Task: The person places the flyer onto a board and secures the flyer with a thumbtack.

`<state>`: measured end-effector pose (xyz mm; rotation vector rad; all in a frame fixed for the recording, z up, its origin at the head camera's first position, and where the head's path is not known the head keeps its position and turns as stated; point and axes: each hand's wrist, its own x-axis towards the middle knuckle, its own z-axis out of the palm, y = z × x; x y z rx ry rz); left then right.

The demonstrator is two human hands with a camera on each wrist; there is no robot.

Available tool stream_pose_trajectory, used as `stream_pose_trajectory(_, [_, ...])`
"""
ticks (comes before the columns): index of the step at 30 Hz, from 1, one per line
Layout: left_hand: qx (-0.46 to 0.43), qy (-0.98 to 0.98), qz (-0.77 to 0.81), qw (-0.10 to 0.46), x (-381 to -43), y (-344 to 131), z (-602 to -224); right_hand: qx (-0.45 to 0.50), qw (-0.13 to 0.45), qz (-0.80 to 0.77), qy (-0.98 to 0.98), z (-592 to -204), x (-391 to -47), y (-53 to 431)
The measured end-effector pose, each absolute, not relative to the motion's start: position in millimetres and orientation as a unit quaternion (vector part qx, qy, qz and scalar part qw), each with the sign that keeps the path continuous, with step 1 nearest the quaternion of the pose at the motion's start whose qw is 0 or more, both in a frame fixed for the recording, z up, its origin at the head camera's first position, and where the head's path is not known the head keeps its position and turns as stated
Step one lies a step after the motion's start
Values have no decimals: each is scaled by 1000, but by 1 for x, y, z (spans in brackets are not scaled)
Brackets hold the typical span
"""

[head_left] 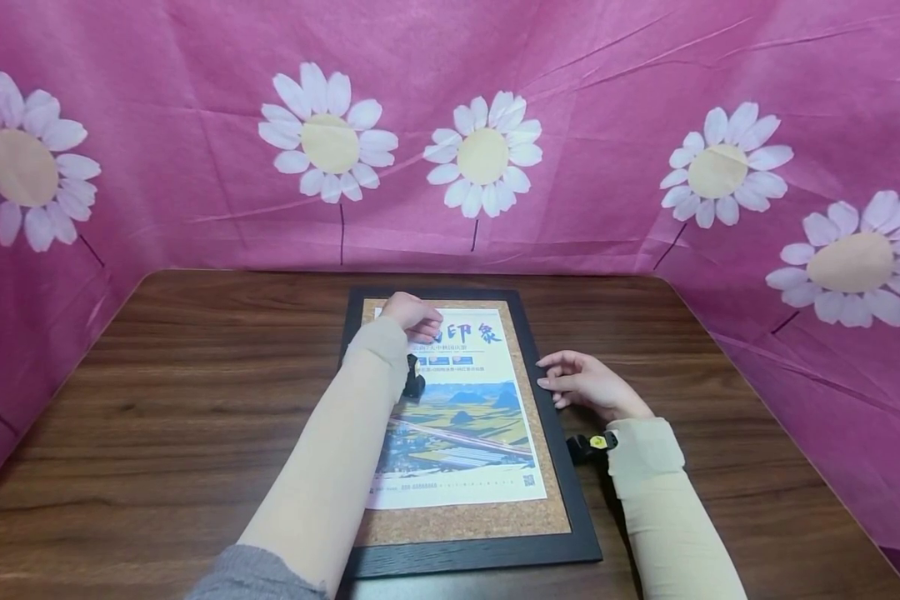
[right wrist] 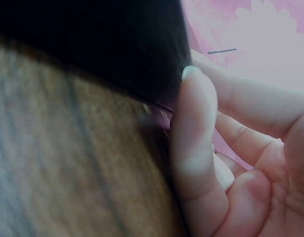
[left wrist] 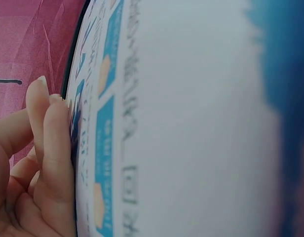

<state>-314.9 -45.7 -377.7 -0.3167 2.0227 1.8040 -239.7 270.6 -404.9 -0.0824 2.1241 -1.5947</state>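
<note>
A poster with blue lettering and a printed landscape lies on the cork face of a black-framed board. My left hand reaches over the poster's upper left part, fingertips down at the lettering. From the left wrist, its fingers show bunched loosely along the paper; I cannot tell whether something small is between their tips. My right hand is at the board's right side, its fingertips against the black border. In the right wrist view, fingers meet the dark edge, the others bent behind.
The board lies on a brown wood-grain table. A pink cloth with large white daisies rises behind the table and along both sides. Small black devices, one of them a wrist camera, sit below the hands.
</note>
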Motion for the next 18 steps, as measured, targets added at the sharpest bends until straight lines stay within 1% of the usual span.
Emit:
stream_pose_trajectory(13, [-124, 745, 624, 201, -332, -44, -397, -36, 241, -584, 775, -404, -240, 271])
stream_pose_trajectory(18, [-131, 749, 620, 193, -332, -42, -397, -41, 242, -584, 774, -405, -240, 272])
